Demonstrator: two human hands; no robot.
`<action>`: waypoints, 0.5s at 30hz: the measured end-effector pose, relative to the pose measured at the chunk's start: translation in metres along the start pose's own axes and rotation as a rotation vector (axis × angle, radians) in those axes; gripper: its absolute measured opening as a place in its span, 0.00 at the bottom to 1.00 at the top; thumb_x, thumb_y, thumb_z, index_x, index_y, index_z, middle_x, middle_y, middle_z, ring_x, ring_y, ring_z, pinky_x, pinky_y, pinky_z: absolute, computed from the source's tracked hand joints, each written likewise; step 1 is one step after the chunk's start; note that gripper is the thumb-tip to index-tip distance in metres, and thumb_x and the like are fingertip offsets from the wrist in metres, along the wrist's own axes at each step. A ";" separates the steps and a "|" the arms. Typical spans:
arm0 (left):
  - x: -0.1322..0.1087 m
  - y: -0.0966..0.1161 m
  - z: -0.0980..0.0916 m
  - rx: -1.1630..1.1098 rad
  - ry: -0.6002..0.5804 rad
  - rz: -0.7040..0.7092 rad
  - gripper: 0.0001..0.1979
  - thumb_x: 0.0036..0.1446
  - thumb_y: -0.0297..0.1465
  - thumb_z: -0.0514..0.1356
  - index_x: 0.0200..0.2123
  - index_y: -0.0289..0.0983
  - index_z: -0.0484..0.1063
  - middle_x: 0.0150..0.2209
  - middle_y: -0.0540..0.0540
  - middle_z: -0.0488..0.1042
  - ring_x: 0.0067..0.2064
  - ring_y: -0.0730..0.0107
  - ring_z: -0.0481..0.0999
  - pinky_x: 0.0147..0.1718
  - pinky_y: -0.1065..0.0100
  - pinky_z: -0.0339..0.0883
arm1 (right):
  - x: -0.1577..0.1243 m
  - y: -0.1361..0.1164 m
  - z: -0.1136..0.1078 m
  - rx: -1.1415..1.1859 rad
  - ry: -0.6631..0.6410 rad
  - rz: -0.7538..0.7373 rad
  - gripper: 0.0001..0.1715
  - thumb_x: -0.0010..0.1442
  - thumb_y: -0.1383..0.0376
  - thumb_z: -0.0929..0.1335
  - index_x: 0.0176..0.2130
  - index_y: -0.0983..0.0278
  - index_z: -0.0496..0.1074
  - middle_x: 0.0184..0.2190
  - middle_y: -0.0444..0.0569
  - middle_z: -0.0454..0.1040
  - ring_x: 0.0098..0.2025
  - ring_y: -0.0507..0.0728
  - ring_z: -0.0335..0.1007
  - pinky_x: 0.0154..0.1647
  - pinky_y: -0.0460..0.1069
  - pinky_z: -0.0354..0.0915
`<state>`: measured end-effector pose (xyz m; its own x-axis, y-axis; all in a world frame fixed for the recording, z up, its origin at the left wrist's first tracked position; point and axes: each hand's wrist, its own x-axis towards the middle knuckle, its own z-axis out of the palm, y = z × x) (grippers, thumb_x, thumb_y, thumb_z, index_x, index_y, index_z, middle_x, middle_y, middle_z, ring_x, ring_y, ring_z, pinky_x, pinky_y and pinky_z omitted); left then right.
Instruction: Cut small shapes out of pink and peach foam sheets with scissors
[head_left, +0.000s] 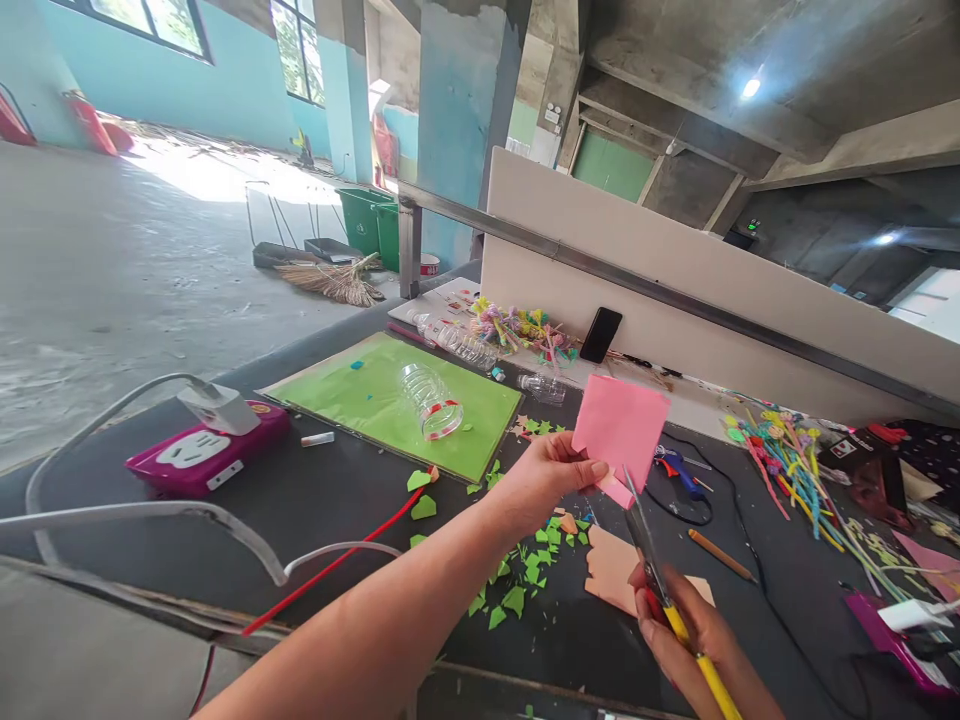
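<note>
Working over a dark tabletop (277, 510), having loose green scraps (532, 562) below and between the hands, and overlapping a peach sheet (611, 570) with the right hand (670, 650). Having a blue glue gun (681, 472) beyond the right hand, near the pink paper (619, 425), and a brown stick (721, 555) to that hand's right. Facing, beyond the left hand (555, 475), a green sheet (330, 400) bearing a clear bottle (427, 395); farther off, a black phone (601, 335). Having a bundle of colored stems (806, 470) well right of the hands, and a magenta power strip (206, 455) well left.

Pinching the pink paper between the left thumb and fingers, at its lower corner, beside a narrow strip bending away from the sheet. Holding the squarish paper raised, slightly tilted, showing its flat side. Wrapping the right hand around yellow-handled scissors (648, 550), aiming the long axis forward and leftward from that hand, bringing the blade tips against the paper's lower part.
</note>
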<state>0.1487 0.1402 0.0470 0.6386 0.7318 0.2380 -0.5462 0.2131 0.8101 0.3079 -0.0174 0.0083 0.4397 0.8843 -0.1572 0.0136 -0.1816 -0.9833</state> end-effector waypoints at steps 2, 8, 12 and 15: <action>0.000 -0.003 0.000 0.017 -0.034 -0.030 0.13 0.42 0.35 0.68 0.28 0.31 0.74 0.23 0.49 0.71 0.24 0.78 0.67 0.26 0.73 0.61 | 0.002 -0.001 -0.002 0.028 -0.023 0.024 0.13 0.38 0.68 0.72 0.30 0.60 0.77 0.26 0.43 0.74 0.29 0.54 0.72 0.29 0.44 0.66; -0.002 -0.009 0.001 0.059 -0.055 -0.098 0.14 0.42 0.36 0.68 0.29 0.31 0.74 0.24 0.48 0.71 0.24 0.76 0.68 0.26 0.72 0.63 | -0.001 -0.005 -0.005 -0.057 -0.099 -0.024 0.19 0.39 0.64 0.74 0.35 0.61 0.74 0.21 0.42 0.71 0.23 0.53 0.69 0.21 0.44 0.63; -0.001 -0.011 0.000 0.043 -0.030 -0.092 0.13 0.43 0.35 0.68 0.28 0.32 0.73 0.23 0.49 0.71 0.23 0.78 0.67 0.24 0.74 0.61 | -0.006 -0.009 0.000 -0.069 -0.092 -0.017 0.20 0.40 0.62 0.74 0.37 0.59 0.74 0.24 0.42 0.71 0.20 0.51 0.67 0.19 0.44 0.61; 0.000 -0.011 0.001 0.001 -0.020 -0.038 0.12 0.43 0.34 0.68 0.27 0.32 0.72 0.23 0.50 0.70 0.23 0.80 0.66 0.24 0.76 0.60 | -0.003 -0.006 0.004 -0.029 -0.064 0.005 0.20 0.39 0.62 0.74 0.36 0.59 0.75 0.25 0.42 0.71 0.16 0.49 0.63 0.16 0.44 0.60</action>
<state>0.1552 0.1372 0.0391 0.6696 0.7101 0.2178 -0.5207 0.2397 0.8194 0.3025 -0.0176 0.0145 0.3811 0.9091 -0.1684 0.0380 -0.1974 -0.9796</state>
